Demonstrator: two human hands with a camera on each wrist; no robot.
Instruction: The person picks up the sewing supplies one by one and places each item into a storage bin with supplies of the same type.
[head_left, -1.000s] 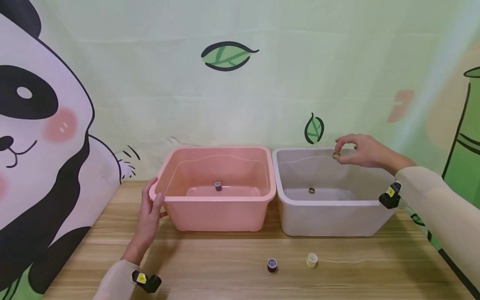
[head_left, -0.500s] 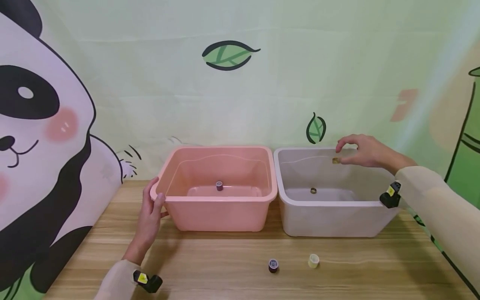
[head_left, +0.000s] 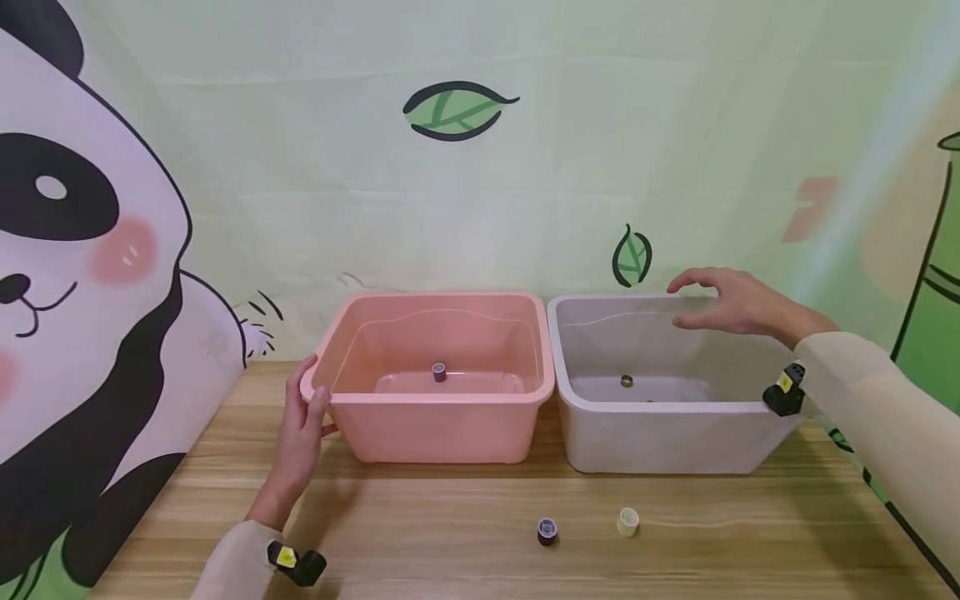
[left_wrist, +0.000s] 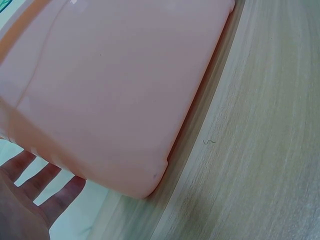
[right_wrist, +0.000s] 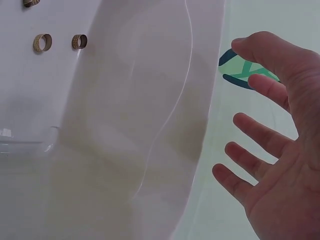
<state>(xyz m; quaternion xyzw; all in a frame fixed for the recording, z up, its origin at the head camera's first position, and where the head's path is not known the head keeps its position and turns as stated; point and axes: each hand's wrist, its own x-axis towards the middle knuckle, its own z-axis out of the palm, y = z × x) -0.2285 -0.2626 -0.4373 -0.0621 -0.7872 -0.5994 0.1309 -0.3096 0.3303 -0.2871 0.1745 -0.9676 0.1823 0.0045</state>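
Note:
My left hand (head_left: 298, 425) holds the rim of a pink plastic tub (head_left: 431, 429) at its near left corner; in the left wrist view its fingers (left_wrist: 64, 195) lie along the outer wall. Over the grey tub (head_left: 675, 437) hovers my right hand (head_left: 738, 307), thumb and fingers spread apart with nothing between them. On that tub's floor lies a gold ring (head_left: 626, 381). The right wrist view shows more patterned gold rings, one ring (right_wrist: 43, 43) beside a smaller-looking ring (right_wrist: 79, 41) and another ring (right_wrist: 31, 2) cut off at the top. A small purple cylinder (head_left: 439, 372) sits inside the pink tub.
In front of the tubs, a dark purple cylinder (head_left: 547, 532) and a hollow cream cylinder (head_left: 627, 522) stand on the wooden table (head_left: 420, 525). Both tubs sit side by side, close to a cloth backdrop (head_left: 322, 192) printed with a panda and leaves.
The gold ring that my right hand was pinching dropped from its fingers into the grey tub, and the thumb and fingers have parted. My left hand stays at the pink tub's corner.

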